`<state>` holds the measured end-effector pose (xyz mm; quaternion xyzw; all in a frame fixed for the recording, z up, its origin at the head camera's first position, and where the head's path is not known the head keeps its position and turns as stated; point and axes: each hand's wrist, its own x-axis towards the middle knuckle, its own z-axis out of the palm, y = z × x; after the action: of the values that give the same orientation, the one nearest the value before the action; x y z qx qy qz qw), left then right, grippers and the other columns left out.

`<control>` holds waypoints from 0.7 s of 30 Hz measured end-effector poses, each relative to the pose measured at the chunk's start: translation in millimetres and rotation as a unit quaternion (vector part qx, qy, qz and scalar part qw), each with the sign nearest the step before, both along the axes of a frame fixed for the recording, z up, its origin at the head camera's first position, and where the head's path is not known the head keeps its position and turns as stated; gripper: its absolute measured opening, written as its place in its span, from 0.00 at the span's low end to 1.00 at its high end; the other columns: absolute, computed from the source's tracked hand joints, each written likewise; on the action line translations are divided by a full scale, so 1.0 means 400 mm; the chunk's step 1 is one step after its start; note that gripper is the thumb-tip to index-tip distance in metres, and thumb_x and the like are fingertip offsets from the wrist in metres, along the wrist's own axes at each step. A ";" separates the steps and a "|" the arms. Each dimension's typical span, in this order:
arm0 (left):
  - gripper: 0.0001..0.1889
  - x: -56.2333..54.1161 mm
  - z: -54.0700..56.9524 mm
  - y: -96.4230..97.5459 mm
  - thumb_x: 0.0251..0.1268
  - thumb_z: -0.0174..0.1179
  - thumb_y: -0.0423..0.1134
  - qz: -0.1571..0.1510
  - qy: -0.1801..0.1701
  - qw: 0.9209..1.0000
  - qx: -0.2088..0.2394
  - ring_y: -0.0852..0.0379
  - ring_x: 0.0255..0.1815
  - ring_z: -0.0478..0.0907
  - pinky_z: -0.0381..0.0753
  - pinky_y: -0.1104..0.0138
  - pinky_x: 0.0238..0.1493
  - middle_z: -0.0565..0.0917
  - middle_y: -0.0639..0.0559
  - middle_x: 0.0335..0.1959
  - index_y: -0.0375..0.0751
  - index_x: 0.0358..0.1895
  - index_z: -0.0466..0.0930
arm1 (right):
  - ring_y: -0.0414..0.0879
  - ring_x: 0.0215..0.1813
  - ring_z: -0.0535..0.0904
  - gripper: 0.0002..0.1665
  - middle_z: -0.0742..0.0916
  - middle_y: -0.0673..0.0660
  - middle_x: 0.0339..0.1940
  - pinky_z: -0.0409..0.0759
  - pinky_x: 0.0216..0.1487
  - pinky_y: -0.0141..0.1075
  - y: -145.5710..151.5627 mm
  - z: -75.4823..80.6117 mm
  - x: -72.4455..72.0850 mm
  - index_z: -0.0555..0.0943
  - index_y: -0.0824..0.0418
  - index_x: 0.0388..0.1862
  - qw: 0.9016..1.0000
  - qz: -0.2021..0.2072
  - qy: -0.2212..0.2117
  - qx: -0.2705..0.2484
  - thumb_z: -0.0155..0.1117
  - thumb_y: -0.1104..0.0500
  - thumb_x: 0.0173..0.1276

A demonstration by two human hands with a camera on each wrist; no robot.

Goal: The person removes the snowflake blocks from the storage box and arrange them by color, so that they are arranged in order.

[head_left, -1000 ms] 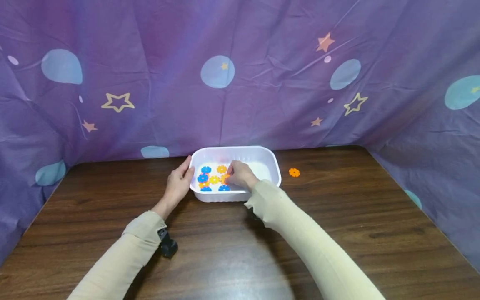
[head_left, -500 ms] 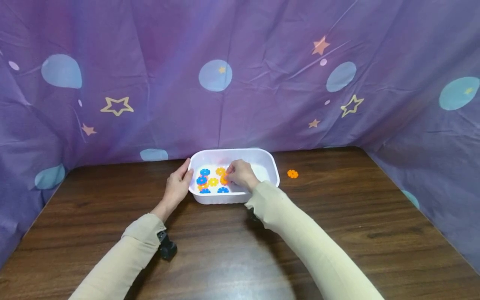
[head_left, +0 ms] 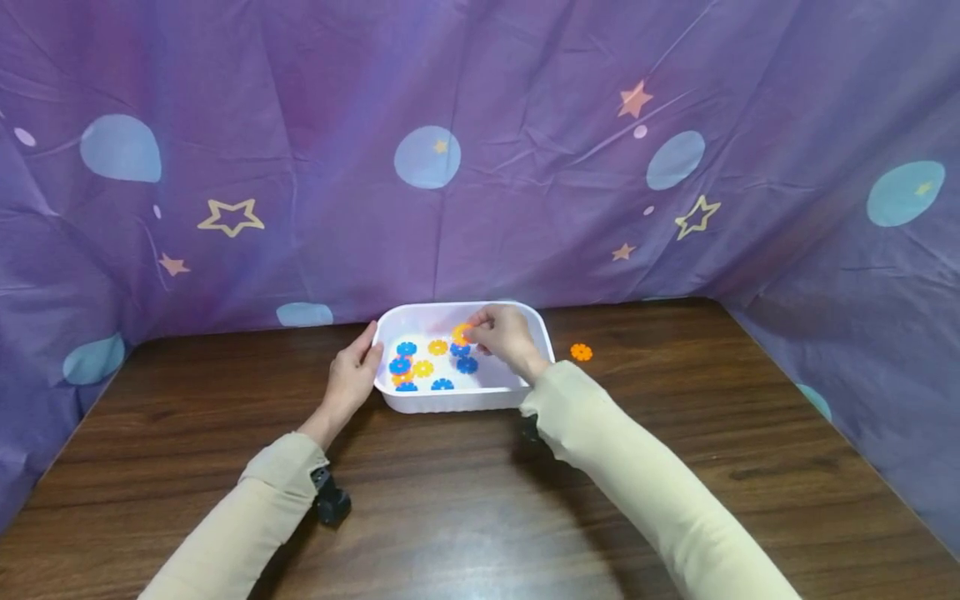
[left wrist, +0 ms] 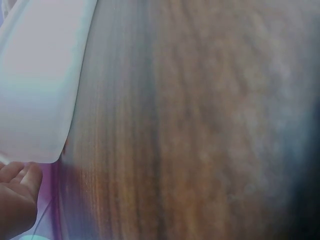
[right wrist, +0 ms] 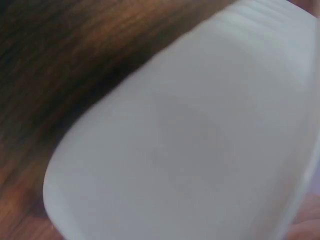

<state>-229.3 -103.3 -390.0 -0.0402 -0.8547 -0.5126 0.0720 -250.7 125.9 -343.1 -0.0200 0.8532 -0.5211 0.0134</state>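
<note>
A white plastic tray [head_left: 450, 402] stands near the back of the table. Inside it lie several toothed, flower-shaped plastic discs, among them a blue disc [head_left: 467, 365], a yellow disc [head_left: 423, 368] and orange ones. My right hand [head_left: 507, 335] is over the tray and pinches an orange disc [head_left: 462, 334] between thumb and fingertips. Against the tray's left end rests my left hand [head_left: 351, 377], its fingers fairly straight along the outside. The left wrist view shows those fingers [left wrist: 31, 179] at the tray's end; the right wrist view has mostly the tray's outer wall [right wrist: 170, 130].
A single orange disc [head_left: 581, 352] lies on the brown wooden table [head_left: 435, 492], right of the tray. Behind and along the sides hangs a purple cloth [head_left: 510, 217] with stars and blue ovals. The tray's rear rim is close to this cloth.
The right hand has lifted an orange disc and moved slightly right and back, uncovering blue discs below it. The left hand stays at the tray's end. The whole view has shifted a little.
</note>
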 end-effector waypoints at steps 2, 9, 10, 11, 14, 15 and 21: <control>0.24 0.000 0.001 0.000 0.72 0.46 0.37 -0.001 0.000 1.000 0.002 0.48 0.70 0.60 0.55 0.60 0.72 0.64 0.44 0.69 0.35 0.69 0.61 | 0.38 0.20 0.74 0.08 0.83 0.55 0.23 0.77 0.24 0.26 0.019 0.013 0.003 0.79 0.70 0.37 1.000 -0.010 0.000 -0.024 0.65 0.69 0.58; 0.24 -0.003 0.001 -0.002 0.72 0.46 0.37 0.001 0.002 1.000 -0.002 0.47 0.70 0.61 0.56 0.60 0.72 0.64 0.44 0.69 0.36 0.69 0.61 | 0.37 0.20 0.74 0.10 0.81 0.49 0.21 0.78 0.25 0.25 0.101 0.041 0.001 0.77 0.73 0.40 0.992 -0.067 0.005 -0.104 0.63 0.68 0.61; 0.24 -0.003 0.001 -0.002 0.72 0.46 0.37 0.001 0.002 1.000 -0.003 0.47 0.70 0.61 0.56 0.60 0.72 0.64 0.44 0.69 0.36 0.69 0.61 | 0.36 0.19 0.74 0.10 0.80 0.48 0.20 0.77 0.24 0.25 0.114 0.041 0.000 0.77 0.73 0.40 0.990 -0.076 0.006 -0.115 0.63 0.69 0.61; 0.24 -0.003 0.000 -0.002 0.72 0.45 0.37 0.002 0.001 1.000 -0.004 0.47 0.70 0.61 0.56 0.59 0.72 0.64 0.44 0.69 0.36 0.69 0.61 | 0.35 0.19 0.73 0.10 0.80 0.47 0.19 0.76 0.23 0.24 0.129 0.040 -0.002 0.76 0.73 0.40 0.989 -0.084 0.004 -0.125 0.62 0.68 0.62; 0.24 -0.001 -0.001 -0.002 0.72 0.45 0.37 0.002 -0.001 1.000 -0.003 0.47 0.70 0.61 0.56 0.60 0.72 0.64 0.44 0.69 0.36 0.69 0.61 | 0.34 0.18 0.73 0.09 0.79 0.46 0.17 0.75 0.21 0.23 0.178 0.030 -0.005 0.75 0.72 0.40 0.983 -0.105 0.001 -0.151 0.60 0.69 0.63; 0.24 -0.001 0.000 -0.001 0.72 0.46 0.37 0.002 -0.002 1.000 -0.002 0.47 0.70 0.61 0.56 0.60 0.72 0.64 0.44 0.69 0.36 0.69 0.61 | 0.34 0.18 0.73 0.08 0.79 0.46 0.17 0.74 0.20 0.23 0.196 0.025 -0.006 0.75 0.72 0.40 0.982 -0.111 -0.001 -0.154 0.60 0.69 0.64; 0.24 0.000 0.000 0.000 0.72 0.46 0.37 0.001 -0.002 1.000 0.003 0.48 0.70 0.60 0.55 0.60 0.72 0.64 0.44 0.69 0.35 0.69 0.60 | 0.32 0.17 0.74 0.08 0.79 0.44 0.16 0.75 0.20 0.23 0.309 -0.008 0.006 0.73 0.71 0.40 0.977 -0.141 -0.009 -0.158 0.59 0.68 0.65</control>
<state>-229.1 -103.4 -389.9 -0.0383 -0.8534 -0.5150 0.0713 -248.4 249.4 -346.2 0.1040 0.7544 -0.6458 -0.0557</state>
